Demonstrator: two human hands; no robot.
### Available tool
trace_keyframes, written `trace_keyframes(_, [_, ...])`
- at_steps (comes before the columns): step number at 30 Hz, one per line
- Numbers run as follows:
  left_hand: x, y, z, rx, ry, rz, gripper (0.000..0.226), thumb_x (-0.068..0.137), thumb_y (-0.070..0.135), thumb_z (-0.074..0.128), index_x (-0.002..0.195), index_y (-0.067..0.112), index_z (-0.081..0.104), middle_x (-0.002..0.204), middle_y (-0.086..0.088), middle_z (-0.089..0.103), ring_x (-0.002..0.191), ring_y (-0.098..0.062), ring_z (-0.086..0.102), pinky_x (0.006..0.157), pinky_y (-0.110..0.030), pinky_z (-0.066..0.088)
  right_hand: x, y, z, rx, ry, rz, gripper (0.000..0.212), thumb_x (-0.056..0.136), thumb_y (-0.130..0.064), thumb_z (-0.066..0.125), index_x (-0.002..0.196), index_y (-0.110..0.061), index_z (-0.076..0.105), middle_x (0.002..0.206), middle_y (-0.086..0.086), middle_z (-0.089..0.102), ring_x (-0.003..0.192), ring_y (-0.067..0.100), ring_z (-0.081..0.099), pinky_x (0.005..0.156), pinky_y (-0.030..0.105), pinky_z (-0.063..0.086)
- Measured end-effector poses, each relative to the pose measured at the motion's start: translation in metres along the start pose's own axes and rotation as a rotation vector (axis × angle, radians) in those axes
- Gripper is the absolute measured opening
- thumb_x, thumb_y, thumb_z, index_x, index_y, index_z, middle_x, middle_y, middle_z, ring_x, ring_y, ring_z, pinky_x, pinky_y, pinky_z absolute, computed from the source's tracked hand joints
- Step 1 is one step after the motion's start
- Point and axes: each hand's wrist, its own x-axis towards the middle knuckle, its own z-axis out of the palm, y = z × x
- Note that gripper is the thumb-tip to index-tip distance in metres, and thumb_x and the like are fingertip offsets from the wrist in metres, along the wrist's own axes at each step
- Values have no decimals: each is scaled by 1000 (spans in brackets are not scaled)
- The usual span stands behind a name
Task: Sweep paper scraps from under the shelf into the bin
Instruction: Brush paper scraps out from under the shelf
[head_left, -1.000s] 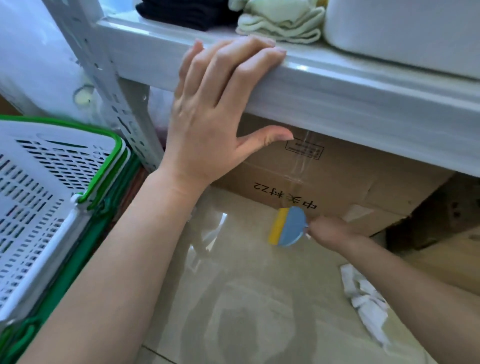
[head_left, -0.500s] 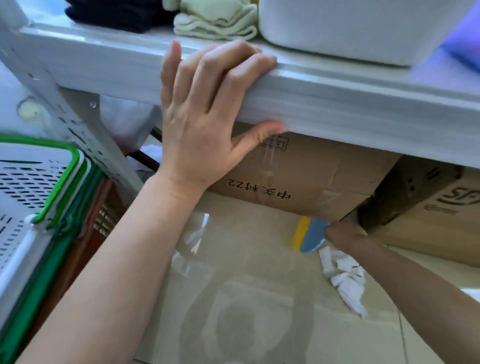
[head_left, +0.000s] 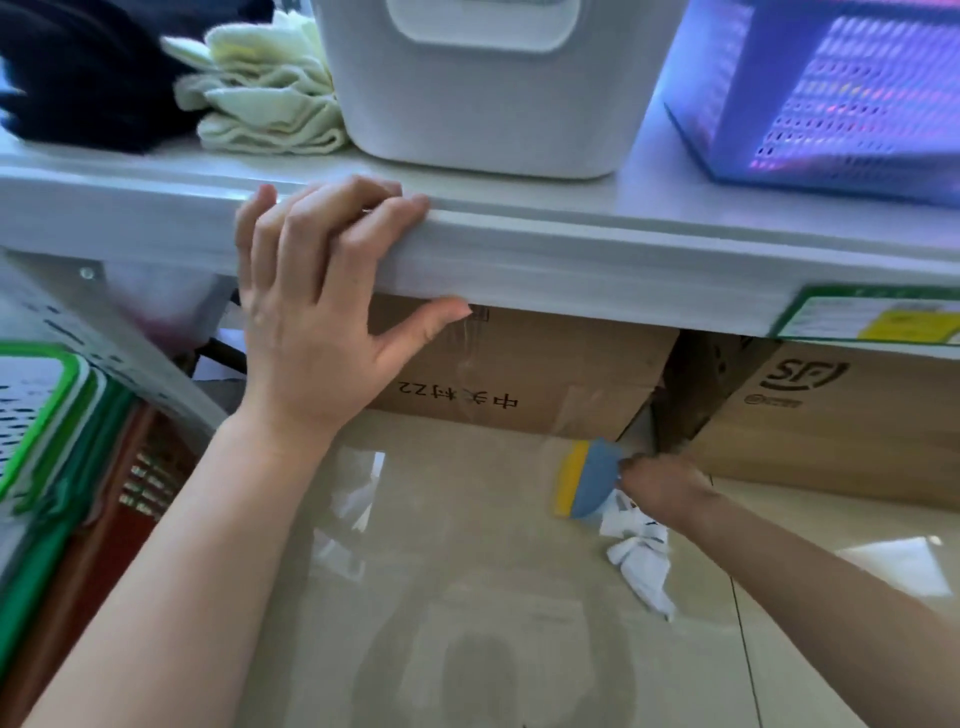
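My left hand (head_left: 322, 306) grips the front edge of the white shelf (head_left: 597, 260), fingers over the top and thumb underneath. Low under the shelf, my right hand (head_left: 662, 486) is closed on a small blue brush with a yellow edge (head_left: 587, 480), held just above the glossy floor. White paper scraps (head_left: 641, 556) lie on the floor right beside and below the brush, close to my right forearm. No bin shows in the frame.
Two cardboard boxes (head_left: 519, 374) (head_left: 831, 426) stand under the shelf behind the brush. Stacked green, white and red baskets (head_left: 57, 441) fill the left side. On the shelf sit folded towels (head_left: 265, 88), a white tub (head_left: 483, 88) and a purple basket (head_left: 831, 98).
My right hand has carried the brush rightward along the boxes to the gap between them, beside the scraps. The view has shifted up and right. My left hand stays on the shelf edge.
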Motion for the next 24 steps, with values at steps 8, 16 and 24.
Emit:
trace_keyframes(8, [18, 79, 11, -19, -99, 194, 53, 86, 53, 62, 126, 22, 45, 124, 4, 40, 111, -17, 46, 102, -36, 37, 21, -33, 0, 203, 20, 63, 29, 97, -11, 38, 124, -6, 49, 124, 14, 56, 114, 33, 57, 92, 40, 46])
trace_keyframes(16, [38, 129, 51, 88, -29, 179, 54, 85, 59, 58, 127, 28, 45, 126, 8, 45, 110, -16, 43, 90, -34, 31, -12, 37, 66, 55, -132, 117, 33, 94, -8, 43, 124, -12, 56, 129, 7, 59, 119, 24, 56, 95, 33, 47])
trace_keyframes(24, [37, 130, 64, 114, 102, 157, 42, 84, 51, 60, 118, 28, 52, 117, 8, 46, 99, -19, 44, 83, -34, 30, -72, 99, 121, -10, -190, 58, 38, 97, -11, 36, 132, -21, 47, 131, 2, 56, 121, 21, 55, 95, 31, 46])
